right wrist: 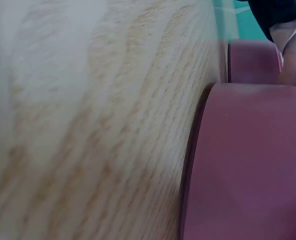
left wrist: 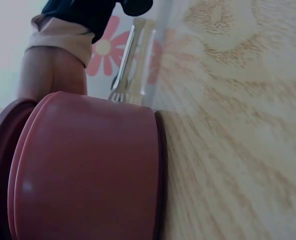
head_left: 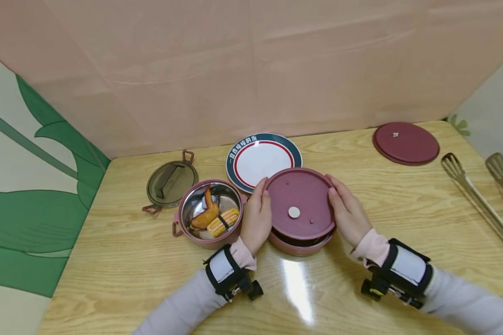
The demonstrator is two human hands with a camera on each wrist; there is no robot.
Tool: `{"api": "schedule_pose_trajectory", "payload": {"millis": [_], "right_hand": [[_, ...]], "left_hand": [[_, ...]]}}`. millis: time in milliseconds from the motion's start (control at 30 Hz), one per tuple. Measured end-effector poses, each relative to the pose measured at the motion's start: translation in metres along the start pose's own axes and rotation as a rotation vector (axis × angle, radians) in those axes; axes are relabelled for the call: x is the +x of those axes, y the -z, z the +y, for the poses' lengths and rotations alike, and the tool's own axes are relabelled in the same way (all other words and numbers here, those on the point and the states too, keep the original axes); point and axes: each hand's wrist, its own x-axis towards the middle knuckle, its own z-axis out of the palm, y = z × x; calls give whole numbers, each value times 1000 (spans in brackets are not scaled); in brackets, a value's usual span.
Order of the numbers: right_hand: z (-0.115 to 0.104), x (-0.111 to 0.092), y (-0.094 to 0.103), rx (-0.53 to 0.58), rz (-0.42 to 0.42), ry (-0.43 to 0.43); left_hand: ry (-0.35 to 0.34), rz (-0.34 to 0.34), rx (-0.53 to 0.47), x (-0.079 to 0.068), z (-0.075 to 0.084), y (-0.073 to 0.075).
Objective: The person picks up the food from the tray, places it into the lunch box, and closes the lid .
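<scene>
Both hands hold a round mauve lid with a white button over a round mauve container. My left hand grips the lid's left edge, thumb near the rim. At the opposite edge my right hand holds it the same way. A dark gap shows between lid and container at the near side. The container wall fills much of the left wrist view, with the lid's rim apart from it. In the right wrist view the container stands on the wooden table.
Left of the container stands a pot holding a toy chicken wing and a yellow banded food piece. Behind are a glass lid and a blue-rimmed plate. A maroon lid and a slotted utensil lie right.
</scene>
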Motion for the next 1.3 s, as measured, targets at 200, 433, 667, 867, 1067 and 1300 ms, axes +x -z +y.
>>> {"api": "schedule_pose_trajectory", "payload": {"millis": [200, 433, 667, 867, 1067, 1300], "right_hand": [[6, -3, -1, -77, 2, 23], [12, -5, -1, -141, -17, 47], [15, -6, -2, -212, -9, 107], [15, -6, -2, -239, -21, 120], [15, -5, -2, -246, -27, 122], [14, -6, -3, -241, -9, 169]], "left_hand": [[26, -19, 23, -2, -4, 1], [-11, -14, 73, -5, -10, 0], [-42, -5, 92, -6, -15, 0], [-33, -2, 91, -7, -17, 0], [-45, -2, 105, -6, -18, 0], [-9, -31, 103, -4, -20, 1]]}}
